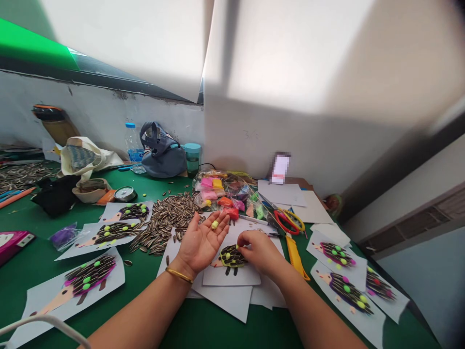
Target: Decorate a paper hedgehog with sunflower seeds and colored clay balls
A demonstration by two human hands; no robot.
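My left hand (203, 242) is palm up with fingers spread, and a small pale yellow clay lump (214, 224) rests on its fingers. My right hand (256, 249) has its fingers pinched at the right edge of a seed-covered hedgehog (233, 257), with a bit of yellow-green showing at the fingertips. That hedgehog has a yellow-green body, dark seed spines, small yellow balls and dark legs. It lies on a white sheet (232, 277) over other papers, between and below my hands.
Sunflower seeds (170, 218) are heaped left of centre. Bagged coloured clay (225, 194), red scissors (285, 222) and a yellow cutter (296, 257) lie behind and right. Finished hedgehog sheets (90, 276) flank both sides. A blue bag (163, 157) and teal-lidded cup (192, 160) stand behind.
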